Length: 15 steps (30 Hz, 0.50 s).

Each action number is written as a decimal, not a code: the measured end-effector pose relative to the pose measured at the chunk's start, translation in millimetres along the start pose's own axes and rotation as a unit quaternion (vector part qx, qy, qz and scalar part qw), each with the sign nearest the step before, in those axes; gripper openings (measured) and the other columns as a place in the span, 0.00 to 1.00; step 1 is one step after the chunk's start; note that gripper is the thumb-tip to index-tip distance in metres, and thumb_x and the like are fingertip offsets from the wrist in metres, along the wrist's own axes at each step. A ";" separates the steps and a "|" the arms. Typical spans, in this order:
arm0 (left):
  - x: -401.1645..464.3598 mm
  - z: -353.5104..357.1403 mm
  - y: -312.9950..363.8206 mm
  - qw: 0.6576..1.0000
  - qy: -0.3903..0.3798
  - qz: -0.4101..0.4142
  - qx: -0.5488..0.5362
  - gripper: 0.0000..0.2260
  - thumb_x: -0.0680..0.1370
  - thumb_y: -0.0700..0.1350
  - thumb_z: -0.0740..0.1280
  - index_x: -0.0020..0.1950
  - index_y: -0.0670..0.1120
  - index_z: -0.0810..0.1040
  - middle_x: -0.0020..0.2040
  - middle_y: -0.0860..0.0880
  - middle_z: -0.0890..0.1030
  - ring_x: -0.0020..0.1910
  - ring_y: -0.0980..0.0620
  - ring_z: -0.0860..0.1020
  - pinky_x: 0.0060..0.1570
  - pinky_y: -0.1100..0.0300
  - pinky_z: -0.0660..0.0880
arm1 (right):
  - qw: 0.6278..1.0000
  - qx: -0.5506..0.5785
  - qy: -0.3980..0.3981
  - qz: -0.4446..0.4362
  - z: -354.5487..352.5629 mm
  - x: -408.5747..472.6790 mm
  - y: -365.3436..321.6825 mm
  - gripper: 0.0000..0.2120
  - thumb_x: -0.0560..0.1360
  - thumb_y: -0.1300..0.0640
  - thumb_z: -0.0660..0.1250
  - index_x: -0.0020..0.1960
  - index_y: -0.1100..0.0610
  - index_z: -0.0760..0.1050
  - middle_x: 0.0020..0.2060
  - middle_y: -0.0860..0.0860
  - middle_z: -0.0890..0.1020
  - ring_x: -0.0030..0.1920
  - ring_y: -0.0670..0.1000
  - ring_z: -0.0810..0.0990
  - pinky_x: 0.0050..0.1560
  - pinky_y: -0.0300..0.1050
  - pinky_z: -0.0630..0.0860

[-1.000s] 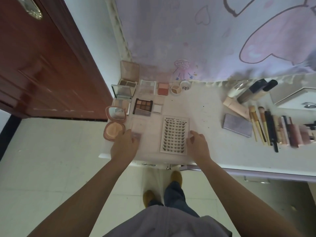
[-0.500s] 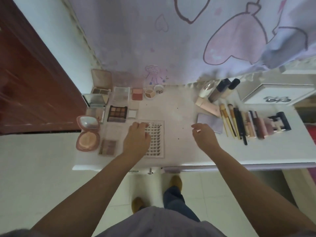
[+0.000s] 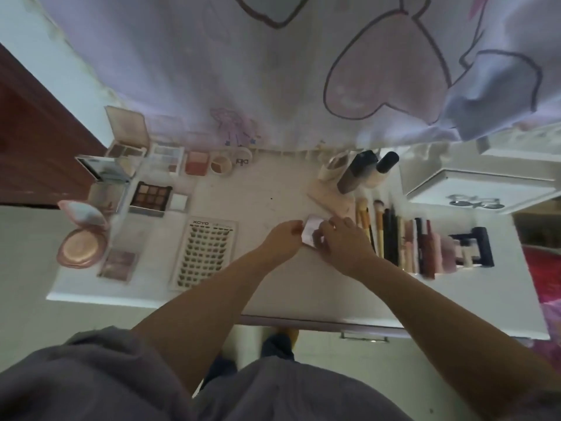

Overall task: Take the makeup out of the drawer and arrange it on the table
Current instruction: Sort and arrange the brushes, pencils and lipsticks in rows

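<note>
Both hands meet at a small flat lilac compact [image 3: 312,230] lying on the white table [image 3: 279,293]. My left hand [image 3: 283,240] pinches its left edge and my right hand [image 3: 341,241] grips its right side, covering much of it. Left of the hands lies the white false-lash card [image 3: 203,253]. Open palettes sit at the table's left: a brown eyeshadow palette [image 3: 150,196], a round pink powder compact [image 3: 82,244], a blush pan [image 3: 197,163]. Brushes and pencils [image 3: 385,232] lie in a row just right of my right hand.
Foundation bottles [image 3: 361,171] lie at the back right. A white box [image 3: 482,183] stands at the far right, a black clip-like object [image 3: 473,250] beside the lip products. A printed curtain [image 3: 273,71] hangs behind. The drawer handle [image 3: 364,335] shows under the table's front edge.
My left hand left the lash card and moved right; my right hand moved forward. Both now hold the lilac compact, which had lain untouched beside the brushes.
</note>
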<state>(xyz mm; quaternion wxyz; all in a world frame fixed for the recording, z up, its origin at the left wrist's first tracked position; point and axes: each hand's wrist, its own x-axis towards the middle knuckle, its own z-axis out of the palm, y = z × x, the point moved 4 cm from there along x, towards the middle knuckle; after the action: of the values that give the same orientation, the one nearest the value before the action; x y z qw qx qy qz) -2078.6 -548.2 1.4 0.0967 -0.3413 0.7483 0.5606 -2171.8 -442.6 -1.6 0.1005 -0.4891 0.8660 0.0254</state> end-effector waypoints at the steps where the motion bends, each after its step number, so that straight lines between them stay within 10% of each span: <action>1: -1.0 -1.1 -0.5 0.999 0.003 -0.020 -0.046 0.15 0.79 0.40 0.58 0.65 0.41 0.74 0.63 0.44 0.76 0.61 0.49 0.73 0.57 0.63 0.67 | 1.000 0.014 -0.003 -0.010 -0.7 -0.6 0.9 0.13 0.76 0.49 0.60 0.56 0.56 0.73 0.52 0.56 0.77 0.53 0.59 0.74 0.48 0.48 0.72; 5: -12.3 -11.9 -6.3 0.920 0.005 -0.125 -0.372 0.13 0.81 0.41 0.57 0.60 0.35 0.74 0.50 0.40 0.79 0.48 0.44 0.78 0.51 0.53 0.76 | 0.988 0.144 -0.044 -0.040 -19.9 -3.3 -0.3 0.21 0.70 0.45 0.69 0.58 0.52 0.70 0.54 0.50 0.74 0.57 0.55 0.70 0.53 0.46 0.68; 8: -30.5 -14.1 -6.5 0.851 -0.137 -0.186 -0.472 0.21 0.80 0.56 0.56 0.56 0.40 0.76 0.51 0.39 0.80 0.47 0.40 0.79 0.49 0.46 0.78 | 0.962 0.209 -0.010 -0.175 -56.1 -6.2 -20.1 0.21 0.68 0.48 0.73 0.57 0.53 0.72 0.58 0.50 0.74 0.58 0.52 0.69 0.55 0.37 0.63; 11: -46.6 -18.0 -4.1 0.813 -0.242 -0.146 -0.509 0.25 0.80 0.60 0.53 0.57 0.43 0.80 0.55 0.39 0.81 0.53 0.37 0.79 0.51 0.44 0.78 | 0.929 0.194 -0.013 -0.315 -85.9 -11.3 -45.6 0.18 0.70 0.52 0.72 0.57 0.55 0.73 0.66 0.50 0.71 0.64 0.48 0.67 0.63 0.32 0.59; 15: -53.9 -33.9 0.6 0.779 -0.170 -0.060 -0.601 0.17 0.79 0.53 0.59 0.55 0.46 0.82 0.54 0.43 0.81 0.52 0.45 0.80 0.55 0.45 0.76 | 0.916 0.222 -0.030 -0.332 -98.2 -11.4 -56.4 0.13 0.74 0.60 0.66 0.57 0.54 0.72 0.70 0.49 0.67 0.62 0.48 0.70 0.58 0.38 0.70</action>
<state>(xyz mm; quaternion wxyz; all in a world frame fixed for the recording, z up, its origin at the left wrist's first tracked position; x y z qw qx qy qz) -2030.6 -557.2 42.2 0.0312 -0.2735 0.2087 0.9384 -2132.7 -476.3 99.8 0.2352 -0.7125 0.6340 -0.1873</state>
